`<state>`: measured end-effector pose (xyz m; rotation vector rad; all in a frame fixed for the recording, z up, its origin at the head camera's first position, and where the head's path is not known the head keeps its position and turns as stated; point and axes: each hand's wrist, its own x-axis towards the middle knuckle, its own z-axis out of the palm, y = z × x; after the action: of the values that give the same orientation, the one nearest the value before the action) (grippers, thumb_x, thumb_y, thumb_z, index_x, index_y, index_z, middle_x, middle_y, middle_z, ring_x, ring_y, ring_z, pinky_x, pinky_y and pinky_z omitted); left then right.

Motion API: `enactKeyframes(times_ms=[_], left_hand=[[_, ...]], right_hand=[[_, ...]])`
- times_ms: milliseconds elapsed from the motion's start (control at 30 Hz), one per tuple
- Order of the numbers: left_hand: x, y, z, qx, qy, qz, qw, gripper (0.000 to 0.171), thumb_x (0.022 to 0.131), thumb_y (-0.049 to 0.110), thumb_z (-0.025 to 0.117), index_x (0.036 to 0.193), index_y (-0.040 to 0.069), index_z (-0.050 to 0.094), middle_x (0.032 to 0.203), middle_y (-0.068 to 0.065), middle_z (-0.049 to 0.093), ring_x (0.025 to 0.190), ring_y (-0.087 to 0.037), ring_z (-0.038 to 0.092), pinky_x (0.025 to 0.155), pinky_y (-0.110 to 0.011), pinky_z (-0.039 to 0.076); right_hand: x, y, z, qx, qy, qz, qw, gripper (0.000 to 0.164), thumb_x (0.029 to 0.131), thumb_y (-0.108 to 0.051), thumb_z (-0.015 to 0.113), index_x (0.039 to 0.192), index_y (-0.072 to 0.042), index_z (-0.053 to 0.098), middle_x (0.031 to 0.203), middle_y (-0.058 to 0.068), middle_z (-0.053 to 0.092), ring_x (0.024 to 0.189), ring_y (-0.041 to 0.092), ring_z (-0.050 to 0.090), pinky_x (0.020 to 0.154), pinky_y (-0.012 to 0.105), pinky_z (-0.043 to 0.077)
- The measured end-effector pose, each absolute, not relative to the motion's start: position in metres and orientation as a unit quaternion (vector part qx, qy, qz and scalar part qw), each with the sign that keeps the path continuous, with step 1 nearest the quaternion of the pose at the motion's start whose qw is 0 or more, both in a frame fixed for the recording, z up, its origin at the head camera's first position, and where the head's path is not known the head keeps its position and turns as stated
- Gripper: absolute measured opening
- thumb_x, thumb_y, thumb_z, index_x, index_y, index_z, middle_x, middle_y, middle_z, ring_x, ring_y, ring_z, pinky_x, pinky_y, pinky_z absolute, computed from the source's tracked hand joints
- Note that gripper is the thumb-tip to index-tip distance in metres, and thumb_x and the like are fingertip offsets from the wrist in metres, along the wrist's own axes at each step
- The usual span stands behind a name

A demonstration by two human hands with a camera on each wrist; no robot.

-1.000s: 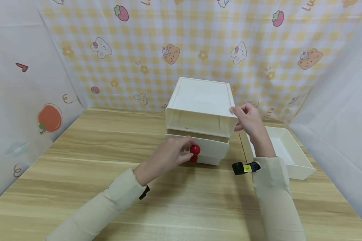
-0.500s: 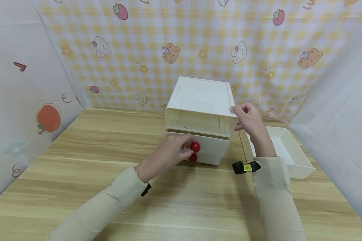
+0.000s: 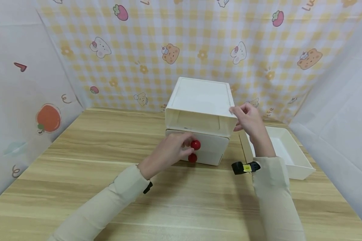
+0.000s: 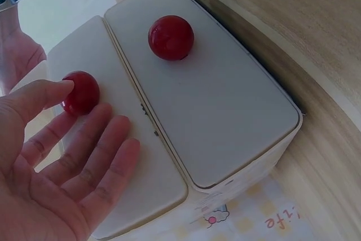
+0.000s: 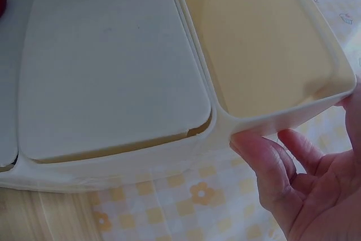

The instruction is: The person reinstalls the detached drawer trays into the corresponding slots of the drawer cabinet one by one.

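Note:
A white drawer cabinet (image 3: 203,95) stands on the wooden table, its top slot without a drawer. Below the slot, the middle drawer (image 3: 212,144) sits flush at the front in the head view, and a bottom drawer (image 4: 214,105) lies under it. Each has a round red knob. My left hand (image 3: 169,152) holds the middle drawer's red knob (image 4: 83,93) between thumb and fingers; the lower red knob (image 4: 171,38) is untouched. With thumb on top and fingers at the side, my right hand (image 3: 248,120) grips the cabinet's upper right front corner, beside the hollow slot (image 5: 265,43).
A loose white drawer (image 3: 301,172) lies right of the cabinet, behind my right forearm. Checked cloth (image 3: 199,40) hangs behind the wooden table (image 3: 114,134), with white cloth (image 3: 24,93) along the left side.
The middle drawer, sticking out with a gap above its front, has slid back into the cabinet. My left hand moved inward with its knob; the right hand held its place.

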<state>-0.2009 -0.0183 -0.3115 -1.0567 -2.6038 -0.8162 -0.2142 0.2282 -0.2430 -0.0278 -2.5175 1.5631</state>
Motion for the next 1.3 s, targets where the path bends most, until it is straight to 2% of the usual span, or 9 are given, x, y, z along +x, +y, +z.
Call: enactKeyframes(times_ms=[500, 833, 1033, 1167, 1300], left_hand=[[-0.205, -0.016, -0.315, -0.349, -0.884, -0.294, 0.105, 0.02, 0.084, 0.015, 0.066, 0.104, 0.017, 0.064, 0.085, 0.006, 0.064, 0.077, -0.006, 0.057, 0.065, -0.018, 0.049], [-0.204, -0.017, -0.316, -0.357, -0.882, -0.285, 0.12, 0.022, 0.085, 0.017, 0.066, 0.107, 0.016, 0.063, 0.089, 0.004, 0.066, 0.081, -0.009, 0.059, 0.069, -0.021, 0.051], [-0.198, -0.022, -0.303, -0.351, -0.882, -0.291, 0.117, 0.022, 0.086, 0.017, 0.065, 0.107, 0.013, 0.063, 0.093, 0.001, 0.069, 0.084, -0.012, 0.064, 0.071, -0.024, 0.054], [-0.191, -0.024, -0.285, -0.364, -0.863, -0.315, 0.153, 0.021, 0.087, 0.017, 0.064, 0.106, 0.008, 0.064, 0.084, 0.0, 0.069, 0.074, -0.01, 0.064, 0.067, -0.02, 0.053], [-0.19, -0.028, -0.263, -0.379, -0.833, -0.337, 0.222, 0.018, 0.088, 0.014, 0.061, 0.104, 0.006, 0.065, 0.081, -0.002, 0.069, 0.071, -0.01, 0.061, 0.061, -0.017, 0.051]], right_hand=[[-0.214, 0.228, -0.244, -0.009, -0.85, 0.52, 0.086, 0.028, 0.092, -0.037, 0.051, 0.091, -0.009, 0.045, 0.094, 0.004, 0.045, 0.062, 0.012, 0.055, 0.055, 0.022, 0.055], [-0.214, 0.228, -0.243, -0.008, -0.849, 0.522, 0.087, 0.028, 0.091, -0.037, 0.051, 0.092, -0.009, 0.045, 0.096, 0.003, 0.044, 0.061, 0.009, 0.049, 0.053, 0.021, 0.054], [-0.214, 0.227, -0.244, -0.01, -0.851, 0.519, 0.082, 0.029, 0.092, -0.038, 0.051, 0.091, -0.009, 0.044, 0.094, 0.004, 0.044, 0.062, 0.011, 0.052, 0.055, 0.022, 0.054], [-0.214, 0.228, -0.243, -0.009, -0.849, 0.521, 0.083, 0.029, 0.092, -0.037, 0.05, 0.089, -0.009, 0.043, 0.094, 0.003, 0.041, 0.06, 0.01, 0.051, 0.055, 0.021, 0.054], [-0.214, 0.229, -0.244, -0.007, -0.847, 0.524, 0.086, 0.029, 0.092, -0.037, 0.05, 0.089, -0.009, 0.043, 0.094, 0.002, 0.041, 0.059, 0.008, 0.049, 0.054, 0.021, 0.054]])
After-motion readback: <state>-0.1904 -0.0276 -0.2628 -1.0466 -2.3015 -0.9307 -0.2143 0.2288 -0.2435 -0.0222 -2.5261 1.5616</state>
